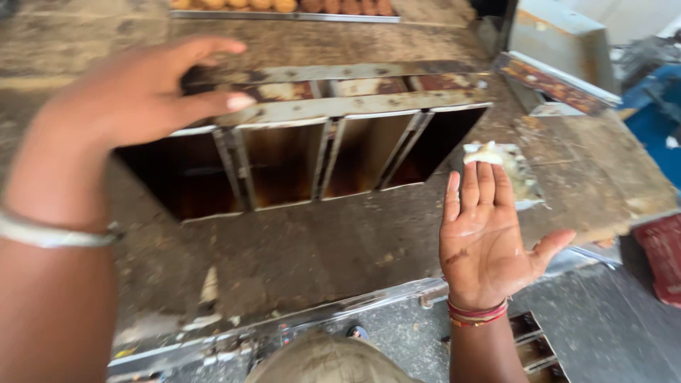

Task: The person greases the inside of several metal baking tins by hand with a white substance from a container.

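Hovering over the bench (298, 248), left hand (135, 96) spreads open fingers above the tins (284, 163); right hand (486, 234) lies palm-up, open, dough (489, 152) at its fingertips.

— What couldn't you make out?

— The left hand (138, 96) was blurred, and its arm ran off the bottom and left edges. It covered the corner of the metal moulds (284, 159), whose insides sat in shadow.

— And on the other side?

— The right hand (486, 237) hid part of the white lump (489, 152) at its fingertips. The tray of brown rolls (284, 7) was cut by the top edge.
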